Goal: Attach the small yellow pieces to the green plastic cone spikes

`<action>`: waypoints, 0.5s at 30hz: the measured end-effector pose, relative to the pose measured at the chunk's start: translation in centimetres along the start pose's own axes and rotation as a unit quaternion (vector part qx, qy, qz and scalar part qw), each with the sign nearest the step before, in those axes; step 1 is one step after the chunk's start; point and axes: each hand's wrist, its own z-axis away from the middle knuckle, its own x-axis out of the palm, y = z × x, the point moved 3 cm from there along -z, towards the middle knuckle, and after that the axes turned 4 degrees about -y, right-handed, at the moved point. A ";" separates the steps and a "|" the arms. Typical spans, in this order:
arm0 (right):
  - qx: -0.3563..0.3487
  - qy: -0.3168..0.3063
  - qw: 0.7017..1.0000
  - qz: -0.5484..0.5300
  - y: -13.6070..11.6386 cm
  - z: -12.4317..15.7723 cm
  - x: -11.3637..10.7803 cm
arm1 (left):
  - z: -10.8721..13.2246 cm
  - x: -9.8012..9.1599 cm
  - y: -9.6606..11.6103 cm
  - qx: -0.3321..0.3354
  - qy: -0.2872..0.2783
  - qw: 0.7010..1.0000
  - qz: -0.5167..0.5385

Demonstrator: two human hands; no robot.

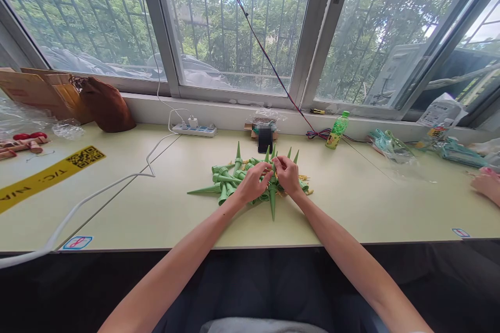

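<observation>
A heap of green plastic cone spikes lies in the middle of the pale table, points sticking out in all directions. Both my hands rest over the heap. My left hand has its fingers curled and pinched towards the middle. My right hand is closed too, fingertips meeting those of the left over a small yellowish piece I cannot name. Small yellow bits show beside my right hand.
A white power strip with a cable sits by the window sill. A brown pouch, cardboard, a yellow label, a green bottle, a phone, plastic bags. Another person's hand is at far right.
</observation>
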 end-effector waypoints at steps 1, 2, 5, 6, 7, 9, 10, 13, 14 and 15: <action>0.002 0.002 1.000 0.000 0.0 0.0 0.0 | 0.0 0.0 0.0 0.004 0.004 1.000 -0.008; 0.004 0.005 1.000 0.000 0.1 0.0 0.0 | 0.0 -0.1 0.1 0.008 0.010 1.000 -0.017; 0.004 0.015 1.000 0.002 0.2 0.0 -0.1 | -0.1 -0.3 0.2 0.013 0.032 0.998 -0.052; 0.004 0.018 1.000 0.003 0.2 0.0 -0.1 | 0.0 -0.4 0.2 0.012 0.039 0.997 -0.062; 0.003 0.021 1.000 0.002 0.2 0.0 -0.1 | 0.0 -0.5 0.2 0.011 0.046 0.996 -0.072; 0.002 0.023 1.000 0.001 0.2 0.0 -0.1 | 0.0 -0.5 0.2 0.010 0.053 0.995 -0.086; 0.003 0.022 1.000 0.002 0.2 0.0 0.0 | 0.0 -0.5 0.2 0.011 0.055 0.994 -0.090; 0.006 0.018 1.000 0.007 0.1 0.0 0.0 | -0.1 -0.5 0.2 0.017 0.057 0.994 -0.096; 0.006 0.018 1.000 0.009 0.1 0.0 0.0 | -0.1 -0.4 0.2 0.018 0.058 0.993 -0.097; 0.005 0.018 1.000 0.009 0.1 0.0 0.0 | -0.1 -0.4 0.2 0.019 0.060 0.993 -0.098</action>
